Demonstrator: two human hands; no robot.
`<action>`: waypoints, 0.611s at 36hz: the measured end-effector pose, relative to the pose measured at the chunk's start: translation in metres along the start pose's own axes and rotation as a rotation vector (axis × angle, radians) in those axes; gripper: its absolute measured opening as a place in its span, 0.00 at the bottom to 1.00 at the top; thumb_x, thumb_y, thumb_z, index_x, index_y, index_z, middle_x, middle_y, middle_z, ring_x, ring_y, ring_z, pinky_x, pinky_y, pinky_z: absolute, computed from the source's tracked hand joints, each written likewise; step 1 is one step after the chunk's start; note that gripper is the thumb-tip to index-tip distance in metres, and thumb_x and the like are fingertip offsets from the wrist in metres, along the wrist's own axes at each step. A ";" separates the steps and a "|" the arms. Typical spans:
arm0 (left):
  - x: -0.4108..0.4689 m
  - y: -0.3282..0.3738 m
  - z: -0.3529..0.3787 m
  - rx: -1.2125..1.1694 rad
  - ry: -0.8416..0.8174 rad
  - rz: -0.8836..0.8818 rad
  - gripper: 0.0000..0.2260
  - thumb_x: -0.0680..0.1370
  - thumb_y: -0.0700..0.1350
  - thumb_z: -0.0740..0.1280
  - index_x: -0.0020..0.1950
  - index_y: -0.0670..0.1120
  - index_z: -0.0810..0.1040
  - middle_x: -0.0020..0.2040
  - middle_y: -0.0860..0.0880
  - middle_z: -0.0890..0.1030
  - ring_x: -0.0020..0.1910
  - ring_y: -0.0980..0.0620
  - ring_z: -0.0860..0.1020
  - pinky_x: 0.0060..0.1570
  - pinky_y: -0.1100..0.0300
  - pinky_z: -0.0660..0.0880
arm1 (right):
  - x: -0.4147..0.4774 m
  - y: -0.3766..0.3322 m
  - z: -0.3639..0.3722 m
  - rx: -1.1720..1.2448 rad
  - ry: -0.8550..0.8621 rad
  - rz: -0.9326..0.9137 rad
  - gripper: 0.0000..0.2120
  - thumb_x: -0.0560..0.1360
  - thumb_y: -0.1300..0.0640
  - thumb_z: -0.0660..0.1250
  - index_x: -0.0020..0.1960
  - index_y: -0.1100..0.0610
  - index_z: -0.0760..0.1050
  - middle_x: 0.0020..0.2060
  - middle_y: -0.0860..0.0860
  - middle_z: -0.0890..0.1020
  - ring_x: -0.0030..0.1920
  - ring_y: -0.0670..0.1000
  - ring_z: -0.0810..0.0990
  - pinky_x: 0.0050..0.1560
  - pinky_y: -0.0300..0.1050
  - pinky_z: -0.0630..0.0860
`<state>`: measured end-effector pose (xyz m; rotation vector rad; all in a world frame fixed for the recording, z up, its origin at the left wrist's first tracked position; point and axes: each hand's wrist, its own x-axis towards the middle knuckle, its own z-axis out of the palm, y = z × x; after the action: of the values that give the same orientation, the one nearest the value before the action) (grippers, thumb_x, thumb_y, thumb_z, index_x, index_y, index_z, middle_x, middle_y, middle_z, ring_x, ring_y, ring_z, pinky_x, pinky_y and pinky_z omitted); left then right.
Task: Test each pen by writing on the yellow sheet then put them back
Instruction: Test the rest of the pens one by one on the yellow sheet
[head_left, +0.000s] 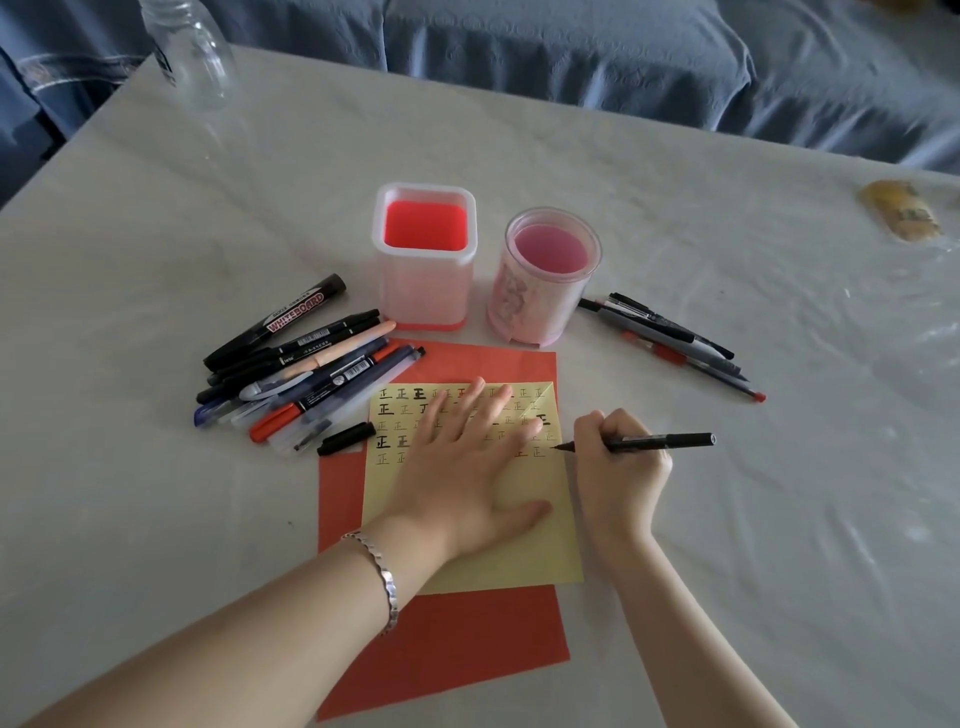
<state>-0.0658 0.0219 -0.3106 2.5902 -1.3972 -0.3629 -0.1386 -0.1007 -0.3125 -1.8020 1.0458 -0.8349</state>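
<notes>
The yellow sheet (498, 551) lies on a red sheet (467, 634) and carries rows of written marks. My left hand (467, 467) presses flat on it, fingers spread. My right hand (618, 462) grips a black pen (660, 441) whose tip touches the sheet's right edge. Its black cap (346, 438) lies left of the sheet. A pile of several pens and markers (301, 369) sits at the left. A few more pens (675, 343) lie at the right. Two pen holders stand behind: a square red-and-white one (423, 260) and a round pink one (543, 280).
A clear plastic bottle (187, 52) stands at the table's far left corner. A yellowish wrapped item (901, 210) lies at the far right. A blue covered sofa (623, 47) runs behind the white-covered table (156, 234).
</notes>
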 end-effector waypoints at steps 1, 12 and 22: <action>0.000 0.000 0.000 0.002 0.001 0.000 0.32 0.72 0.70 0.52 0.73 0.63 0.48 0.76 0.53 0.39 0.72 0.51 0.32 0.69 0.48 0.31 | 0.000 0.000 0.000 0.004 -0.002 0.003 0.22 0.72 0.64 0.64 0.25 0.54 0.56 0.21 0.48 0.61 0.26 0.46 0.57 0.27 0.38 0.56; 0.000 0.000 0.001 0.003 -0.008 -0.007 0.32 0.72 0.70 0.52 0.73 0.63 0.49 0.76 0.54 0.39 0.73 0.51 0.32 0.70 0.47 0.32 | 0.000 -0.002 -0.001 -0.003 -0.030 0.016 0.21 0.70 0.66 0.64 0.25 0.56 0.57 0.22 0.47 0.57 0.27 0.47 0.57 0.27 0.39 0.55; 0.001 0.000 0.000 0.004 -0.017 -0.009 0.32 0.72 0.70 0.53 0.73 0.62 0.49 0.76 0.53 0.39 0.73 0.51 0.32 0.70 0.47 0.33 | -0.001 -0.003 -0.002 0.028 -0.021 0.041 0.20 0.69 0.65 0.63 0.25 0.55 0.56 0.20 0.48 0.59 0.26 0.46 0.56 0.27 0.39 0.55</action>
<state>-0.0653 0.0212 -0.3104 2.6036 -1.3942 -0.3848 -0.1392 -0.0997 -0.3091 -1.7570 1.0491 -0.8004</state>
